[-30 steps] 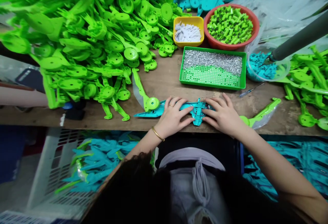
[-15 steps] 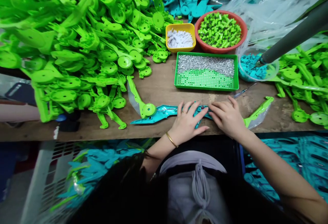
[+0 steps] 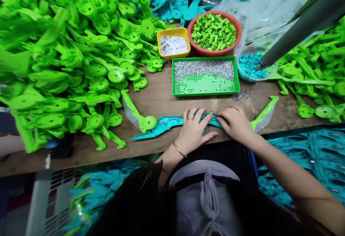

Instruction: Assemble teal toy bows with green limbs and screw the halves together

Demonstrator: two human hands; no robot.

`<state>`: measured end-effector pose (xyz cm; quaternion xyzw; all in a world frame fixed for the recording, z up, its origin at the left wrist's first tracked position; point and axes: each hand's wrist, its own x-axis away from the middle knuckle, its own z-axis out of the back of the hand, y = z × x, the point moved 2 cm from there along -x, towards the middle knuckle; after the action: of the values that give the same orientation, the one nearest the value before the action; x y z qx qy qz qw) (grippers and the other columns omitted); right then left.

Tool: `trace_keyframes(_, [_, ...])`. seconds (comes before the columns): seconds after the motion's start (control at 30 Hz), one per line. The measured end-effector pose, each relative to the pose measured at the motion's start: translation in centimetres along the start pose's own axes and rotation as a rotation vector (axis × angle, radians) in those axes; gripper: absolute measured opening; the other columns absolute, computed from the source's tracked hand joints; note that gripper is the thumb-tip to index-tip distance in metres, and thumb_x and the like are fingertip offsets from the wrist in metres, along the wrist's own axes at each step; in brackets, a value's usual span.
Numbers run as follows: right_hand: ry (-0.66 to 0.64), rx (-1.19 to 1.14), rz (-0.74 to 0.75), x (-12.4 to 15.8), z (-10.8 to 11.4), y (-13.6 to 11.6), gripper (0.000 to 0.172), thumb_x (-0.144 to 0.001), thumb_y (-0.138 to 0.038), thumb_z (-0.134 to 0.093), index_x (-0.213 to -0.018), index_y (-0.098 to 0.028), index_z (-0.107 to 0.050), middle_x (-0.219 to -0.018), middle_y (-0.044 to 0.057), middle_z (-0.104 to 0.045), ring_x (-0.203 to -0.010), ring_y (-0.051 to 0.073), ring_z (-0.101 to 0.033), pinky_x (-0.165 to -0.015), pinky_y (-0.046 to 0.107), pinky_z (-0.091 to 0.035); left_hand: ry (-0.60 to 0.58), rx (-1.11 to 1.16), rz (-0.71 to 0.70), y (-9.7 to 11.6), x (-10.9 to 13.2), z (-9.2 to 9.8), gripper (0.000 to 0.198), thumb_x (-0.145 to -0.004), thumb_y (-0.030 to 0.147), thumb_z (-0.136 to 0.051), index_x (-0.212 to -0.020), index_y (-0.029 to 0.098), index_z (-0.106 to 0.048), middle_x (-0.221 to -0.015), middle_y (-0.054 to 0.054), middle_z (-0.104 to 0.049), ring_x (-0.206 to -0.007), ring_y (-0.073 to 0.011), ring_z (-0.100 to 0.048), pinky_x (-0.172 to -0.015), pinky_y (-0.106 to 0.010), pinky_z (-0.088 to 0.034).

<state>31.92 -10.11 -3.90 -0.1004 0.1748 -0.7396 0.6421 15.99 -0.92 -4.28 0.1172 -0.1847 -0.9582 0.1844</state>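
Observation:
A long teal plastic part (image 3: 168, 121) lies across the wooden table near its front edge. A green arm (image 3: 148, 122) with a round disc sits on its left end, and another green arm (image 3: 265, 113) extends beyond its right side. My left hand (image 3: 194, 128) rests on the middle of the teal part, fingers spread and thumb apart. Just right of it, my right hand (image 3: 234, 122) lies over the teal part with its fingertips on it, fingers apart. A thin dark wire runs along the teal part. What lies beneath my palms is hidden.
Green parts (image 3: 94, 81) are heaped at left, others (image 3: 315, 74) at right. Behind my hands stand a green tray (image 3: 206, 94) of small metal pieces, a yellow tub (image 3: 175, 55), a red bowl (image 3: 215, 52) and a clear tub (image 3: 258, 79). A screwdriver (image 3: 246, 92) lies beside the tray.
The view has shifted and tilted slightly, moving the trays and heaps leftward in it. My right hand's fingers sit lower and closer over the teal part. My left hand stays on its middle.

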Motion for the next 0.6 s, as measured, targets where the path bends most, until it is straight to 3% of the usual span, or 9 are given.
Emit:
trace_keyframes(0.33, [-0.033,-0.085,-0.004,-0.5,0.1,-0.1,0.017,-0.092,-0.028,-0.047,-0.092,-0.021,-0.063,-0.103,0.005,-0.069,-0.099,0.019,-0.06,-0.103,0.041,-0.031,0.032,-0.036,-0.027,-0.1,-0.2,-0.6,0.042,-0.088,0.049,-0.054,-0.117,0.021,-0.065,-0.131,-0.014,-0.055,-0.124,-0.0337,-0.041,-0.107,-0.059,-0.028])
trace_keyframes(0.6, [-0.074,0.067,-0.108,-1.5,0.0,-1.2,0.014,-0.087,-0.022,-0.05,-0.08,-0.019,-0.062,-0.091,0.006,-0.066,-0.091,0.022,-0.056,-0.091,0.04,-0.034,-0.009,-0.056,-0.015,-0.1,0.0,-1.0,0.043,-0.086,0.05,-0.056,-0.118,0.023,-0.064,-0.133,-0.013,-0.055,-0.124,-0.0365,-0.041,-0.106,-0.067,-0.024])
